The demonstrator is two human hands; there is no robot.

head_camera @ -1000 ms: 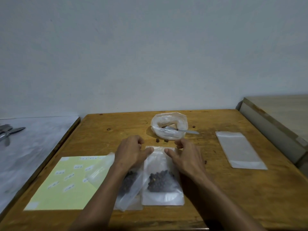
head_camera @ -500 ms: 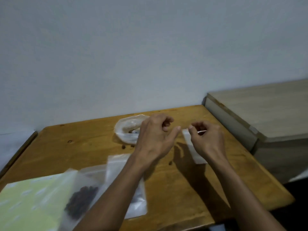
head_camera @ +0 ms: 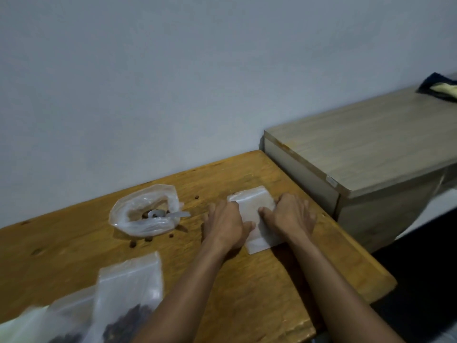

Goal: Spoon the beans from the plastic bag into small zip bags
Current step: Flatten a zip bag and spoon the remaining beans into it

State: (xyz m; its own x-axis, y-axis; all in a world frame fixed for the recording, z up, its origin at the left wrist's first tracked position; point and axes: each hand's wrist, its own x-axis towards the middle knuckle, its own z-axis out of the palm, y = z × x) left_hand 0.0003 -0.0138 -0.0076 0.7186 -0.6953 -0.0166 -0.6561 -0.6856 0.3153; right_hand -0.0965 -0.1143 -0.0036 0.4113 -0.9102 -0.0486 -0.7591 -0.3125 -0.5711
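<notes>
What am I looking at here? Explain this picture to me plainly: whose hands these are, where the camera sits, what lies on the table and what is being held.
There is no machine here. A person wears one camera on the head, looking forward and down, so the two bare arms reach in from the bottom of the picture.

The left hand and the right hand both lie on a stack of empty zip bags near the right end of the wooden table. Whether the fingers pinch a bag or only press on it I cannot tell.

To the left sits an open plastic bag with a few beans and a spoon in it. Some loose beans lie beside it. Near the bottom left lie filled zip bags with dark beans inside. A pale cabinet stands to the right of the table.
</notes>
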